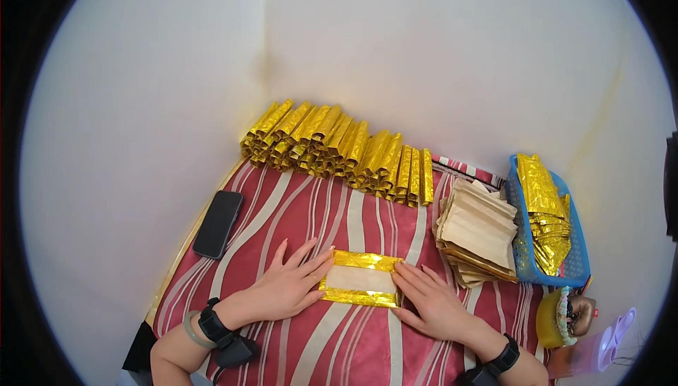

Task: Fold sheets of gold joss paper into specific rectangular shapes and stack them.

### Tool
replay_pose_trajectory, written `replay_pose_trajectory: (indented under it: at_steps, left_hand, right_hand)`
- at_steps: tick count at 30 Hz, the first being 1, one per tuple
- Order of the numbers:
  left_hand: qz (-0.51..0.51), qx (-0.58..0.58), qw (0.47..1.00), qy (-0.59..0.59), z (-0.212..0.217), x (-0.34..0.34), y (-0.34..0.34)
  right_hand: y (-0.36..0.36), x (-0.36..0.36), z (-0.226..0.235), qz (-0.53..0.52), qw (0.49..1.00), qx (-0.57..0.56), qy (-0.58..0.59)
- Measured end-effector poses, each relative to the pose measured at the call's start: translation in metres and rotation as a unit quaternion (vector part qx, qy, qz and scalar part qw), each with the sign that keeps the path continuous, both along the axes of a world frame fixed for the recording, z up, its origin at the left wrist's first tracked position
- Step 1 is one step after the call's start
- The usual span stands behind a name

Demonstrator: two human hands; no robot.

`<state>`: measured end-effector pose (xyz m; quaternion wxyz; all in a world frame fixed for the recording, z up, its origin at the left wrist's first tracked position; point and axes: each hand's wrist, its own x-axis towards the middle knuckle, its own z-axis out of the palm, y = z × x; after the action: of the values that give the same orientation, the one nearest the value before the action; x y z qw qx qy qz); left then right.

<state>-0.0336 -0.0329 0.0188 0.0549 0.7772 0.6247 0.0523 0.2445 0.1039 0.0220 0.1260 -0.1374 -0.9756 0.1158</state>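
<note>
Before me on the striped cloth lies a sheet of gold foil paper (361,278), its top and bottom edges folded in over a pale beige middle. My left hand (295,281) rests flat with fingers spread, its fingertips on the sheet's left end. At the opposite end, my right hand (432,301) lies with its fingers stretched out and touching the sheet's right edge. Neither hand grips anything. Farther back, a pile of folded gold paper tubes (332,139) is stacked in a row along the wall.
A stack of beige paper sheets (480,223) sits at right, beside a blue plastic basket (580,245) holding folded gold paper pieces (540,188). A black phone (217,224) lies at left. A yellow container (549,320) and a purple translucent cup (586,358) stand at the near right.
</note>
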Motion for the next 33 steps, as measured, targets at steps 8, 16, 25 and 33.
replay_pose_trajectory:
  at_steps: [8,16,25,33]
  left_hand:
    - [-0.012,0.009,1.0,-0.023,0.006,-0.002,0.001]
    - [-0.01,0.093,0.978,-0.186,-0.008,-0.005,0.003]
    - [0.002,0.085,0.961,-0.263,-0.003,-0.003,0.006]
    - [-0.013,0.072,0.955,-0.287,-0.002,-0.003,0.005]
  right_hand:
    - [-0.001,-0.001,0.006,-0.016,0.995,-0.094,0.0]
    - [0.003,0.002,-0.003,0.009,0.991,-0.092,0.096]
    - [-0.001,-0.001,0.002,0.006,0.988,-0.051,0.145]
    - [0.002,-0.002,-0.001,0.047,0.99,-0.004,0.135]
